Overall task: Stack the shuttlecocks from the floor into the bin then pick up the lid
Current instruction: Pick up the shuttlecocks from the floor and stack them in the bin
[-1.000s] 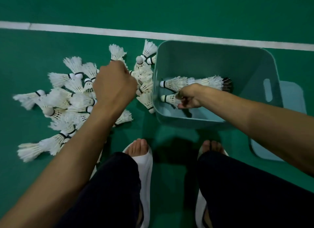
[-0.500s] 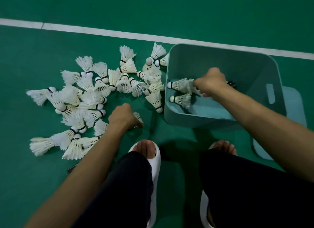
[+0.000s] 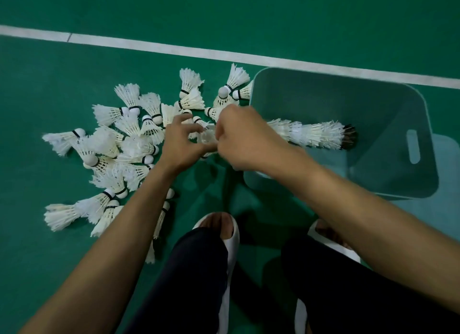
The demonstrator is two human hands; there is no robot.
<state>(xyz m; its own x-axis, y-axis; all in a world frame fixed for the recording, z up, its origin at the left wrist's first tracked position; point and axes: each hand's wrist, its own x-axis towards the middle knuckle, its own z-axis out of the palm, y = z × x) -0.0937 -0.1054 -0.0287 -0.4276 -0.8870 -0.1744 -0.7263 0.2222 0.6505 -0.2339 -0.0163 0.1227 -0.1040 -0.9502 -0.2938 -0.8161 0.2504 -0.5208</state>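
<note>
Scene: You crouch on a green court floor (image 3: pixel 62 259), both hands meeting at the left rim of the teal bin (image 3: pixel 383 184), just past your white slippers (image 3: pixel 231 236).

Right hand: Your right hand (image 3: pixel 246 139) is closed round the near end of a nested stack of shuttlecocks (image 3: pixel 313 134); the stack runs out toward 3 o'clock over the bin's interior, its dark-feathered tip near the far wall.

Left hand: Your left hand (image 3: pixel 181 144) has fingers curled and partly spread around a blurred loose shuttlecock (image 3: pixel 207 139) pressed against the right fist. Whether it is truly gripped cannot be told.

Loose pile: Most of the shuttlecocks on the floor (image 3: pixel 119 144) lie scattered from 9 to 12 o'clock of your hands, some overlapping, two touching the bin's left wall.

Lid: The lid (image 3: pixel 448 209) appears to lie flat under the bin's right side, at 4 o'clock, untouched.

Progress: Judged early; far more shuttlecocks sit on the floor than in the stack.

Risk, misfeed: Push the loose one in crooked and its cork may crush feathers instead of seating.

Risk, stack: The long row is held at one end only; a jolt could sag it or split it apart.

Risk, sweep: Your left forearm (image 3: pixel 139 209) hangs over the pile and could scatter it.

Risk, lid: With the bin on top, lifting the lid could tip the bin.
</note>
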